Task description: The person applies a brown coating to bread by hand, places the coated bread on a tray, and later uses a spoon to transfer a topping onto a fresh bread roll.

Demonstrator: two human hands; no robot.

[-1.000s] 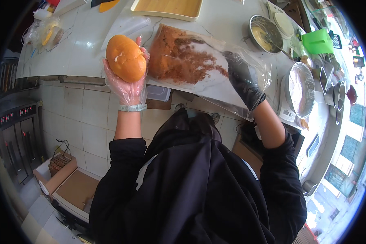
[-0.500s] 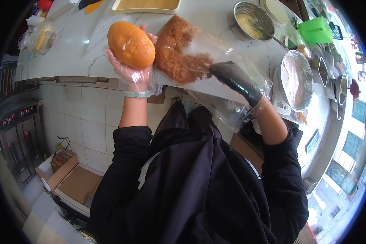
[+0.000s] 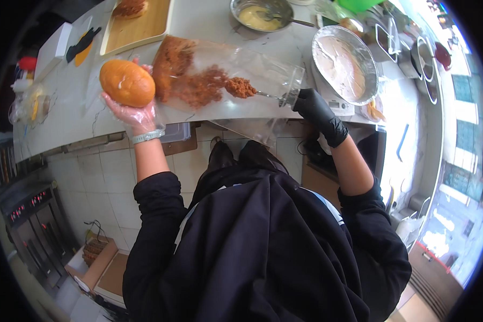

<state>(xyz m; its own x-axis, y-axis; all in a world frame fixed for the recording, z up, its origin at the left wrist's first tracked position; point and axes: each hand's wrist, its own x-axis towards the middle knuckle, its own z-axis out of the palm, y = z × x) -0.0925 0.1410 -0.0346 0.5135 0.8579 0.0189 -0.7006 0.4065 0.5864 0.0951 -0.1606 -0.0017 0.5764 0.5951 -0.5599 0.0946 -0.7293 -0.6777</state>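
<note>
An oval golden-brown bread bun (image 3: 127, 83) rests in my left hand (image 3: 144, 117), which wears a clear plastic glove; my fingers curl around its far side. My right hand (image 3: 317, 111), in a black glove, is closed on the handle of a metal spoon (image 3: 269, 95). Heaped on the spoon is reddish-brown crumbly floss (image 3: 240, 87). More of this floss fills the left part of a large clear plastic bag (image 3: 241, 60) lying on the counter. The spoon's handle crosses the bag's mouth; whether its head is inside or above the film I cannot tell.
A shallow wooden-bottomed tray (image 3: 137, 33) at the far left holds a floss-covered piece. Behind the bag stands a metal bowl (image 3: 239, 9) of pale yellow cream. A foil-lined round pan (image 3: 338, 64) of whitish cream sits by a scale (image 3: 341, 107) at the right.
My right hand has drawn back out of the bag, bringing the loaded spoon toward its mouth. My left hand still holds the bun. The whole view has shifted, so the counter's things appear farther left.
</note>
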